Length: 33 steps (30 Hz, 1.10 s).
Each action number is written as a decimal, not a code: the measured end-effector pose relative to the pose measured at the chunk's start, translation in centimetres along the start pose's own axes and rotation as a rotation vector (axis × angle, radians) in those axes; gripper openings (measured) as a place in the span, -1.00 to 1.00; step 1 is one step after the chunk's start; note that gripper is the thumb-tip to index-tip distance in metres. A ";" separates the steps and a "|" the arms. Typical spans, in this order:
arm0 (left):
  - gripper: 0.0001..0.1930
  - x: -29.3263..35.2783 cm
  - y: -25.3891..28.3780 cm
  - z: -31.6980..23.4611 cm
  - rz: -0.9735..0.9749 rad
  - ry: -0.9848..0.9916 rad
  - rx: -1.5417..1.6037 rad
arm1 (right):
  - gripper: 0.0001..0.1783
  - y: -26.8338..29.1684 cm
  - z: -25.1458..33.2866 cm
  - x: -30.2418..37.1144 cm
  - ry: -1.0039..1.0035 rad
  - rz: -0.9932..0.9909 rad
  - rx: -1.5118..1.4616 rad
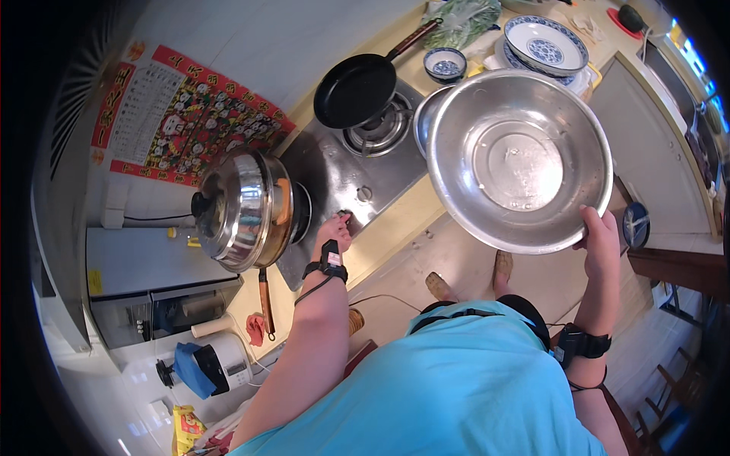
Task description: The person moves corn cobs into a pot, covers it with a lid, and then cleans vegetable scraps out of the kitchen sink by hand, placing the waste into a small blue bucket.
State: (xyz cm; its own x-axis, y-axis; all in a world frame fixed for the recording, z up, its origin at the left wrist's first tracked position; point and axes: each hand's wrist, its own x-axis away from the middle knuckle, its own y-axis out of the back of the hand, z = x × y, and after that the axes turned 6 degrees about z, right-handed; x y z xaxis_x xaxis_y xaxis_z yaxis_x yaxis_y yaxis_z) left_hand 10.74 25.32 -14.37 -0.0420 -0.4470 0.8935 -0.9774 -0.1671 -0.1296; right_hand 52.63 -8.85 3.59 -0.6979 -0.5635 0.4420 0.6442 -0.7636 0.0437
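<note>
My right hand [601,234] grips the rim of a large stainless steel basin [456,163], thumb over the edge, and holds it tilted so its inside shows. A few wet-looking marks lie on the basin's bottom. My left hand [332,232] is at the front of the steel gas stove [327,163], its fingers closed on a dark stove knob [345,215] that they partly cover. A second, round knob [364,194] sits beside it. Left of that hand, a lidded steel pot [239,205] stands on the left burner. Over the right burner sits a black frying pan [356,90].
Behind the basin are another metal bowl [423,121], a small blue-and-white bowl [445,65], stacked plates [544,44] and bagged greens [464,21]. A long pan handle [265,300] juts past the counter at left. A white appliance [232,361] stands nearby.
</note>
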 end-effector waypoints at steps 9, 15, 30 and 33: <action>-0.78 1.3 -2.0 0.3 -0.076 -0.024 -0.073 | -0.73 0.3 -1.2 0.5 -0.041 0.024 -0.037; -0.75 0.6 -1.1 0.0 -0.084 -0.015 -0.081 | -0.73 1.0 -1.9 0.1 -0.042 0.058 -0.072; -0.68 1.3 -1.4 -0.2 -0.153 0.041 -0.100 | -0.75 1.8 -4.0 -2.4 -0.027 0.108 -0.087; -0.67 1.1 -1.3 0.0 -0.163 0.041 -0.090 | -0.75 1.8 -4.3 -3.0 -0.023 0.114 -0.095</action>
State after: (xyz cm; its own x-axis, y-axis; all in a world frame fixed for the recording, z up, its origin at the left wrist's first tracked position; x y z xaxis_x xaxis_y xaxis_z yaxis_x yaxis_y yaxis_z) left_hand 11.92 25.06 -13.17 0.1116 -0.3838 0.9166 -0.9864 -0.1546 0.0553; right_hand 54.47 -9.90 -1.52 -0.6135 -0.6419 0.4601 0.6857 -0.7219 -0.0928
